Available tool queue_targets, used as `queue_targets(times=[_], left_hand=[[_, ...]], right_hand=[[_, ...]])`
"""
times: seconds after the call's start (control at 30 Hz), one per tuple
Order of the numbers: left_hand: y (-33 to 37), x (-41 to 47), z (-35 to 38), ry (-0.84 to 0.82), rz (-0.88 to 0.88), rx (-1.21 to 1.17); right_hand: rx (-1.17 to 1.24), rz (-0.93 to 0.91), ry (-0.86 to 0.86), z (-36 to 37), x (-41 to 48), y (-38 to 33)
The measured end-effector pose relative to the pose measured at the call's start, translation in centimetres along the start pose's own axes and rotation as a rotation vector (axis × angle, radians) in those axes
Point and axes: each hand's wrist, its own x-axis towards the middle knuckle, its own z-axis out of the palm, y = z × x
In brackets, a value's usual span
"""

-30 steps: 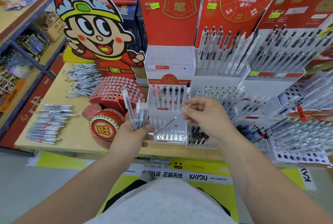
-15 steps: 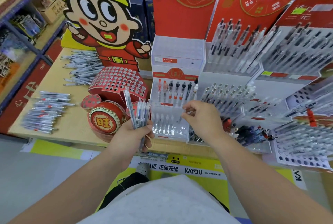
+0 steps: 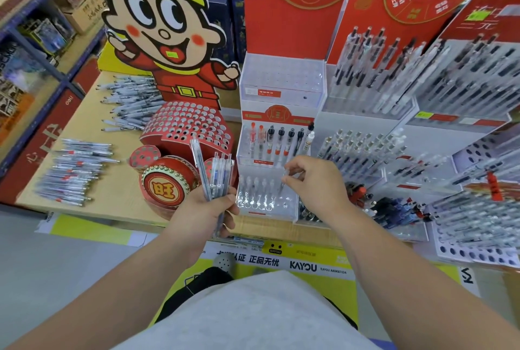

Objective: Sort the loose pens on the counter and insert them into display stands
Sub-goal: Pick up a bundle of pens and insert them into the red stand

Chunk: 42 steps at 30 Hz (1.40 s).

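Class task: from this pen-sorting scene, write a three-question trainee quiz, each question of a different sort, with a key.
1. True or false: the left hand grips a bundle of pens.
2. The right hand pinches a pen over: A the clear stand; B the floor; C a shelf.
3. Loose pens lie on the counter to the red holed stand's ____.
Key: 1 true; 2 A; 3 left.

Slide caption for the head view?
Right hand pinches a clear pen over the clear stand; left hand grips a bundle of pens.
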Motion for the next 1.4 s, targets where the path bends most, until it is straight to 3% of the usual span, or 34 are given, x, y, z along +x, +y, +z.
queue_targets(times=[0.43,0.83,1.13,1.3,1.4], left_hand=[[-0.1,0.2,-0.2,-0.03,0.011,-0.002],[-0.1,0.2,-0.4,-0.031,0.012,-0.009],[-0.1,-0.1,-0.2,-0.049,0.008,0.004],[0.6,-1.0,0.1,-0.188,0.026,0.01],[1.2,-1.3,0.8,-0.313,0.025,0.024]], right_hand=[[0.018,0.025,0.052,0.4,-0.3,0.5],[-0.314,0.012,-0.093,2.6,0.0,0.7],[-0.387,0.026,-0.178,2.4,0.5,0.4],[-0.185,-0.006,-0.022,0.0,-1.0,-1.8],[0.409,0.1,-0.061,-2.2,-1.7,-4.4]])
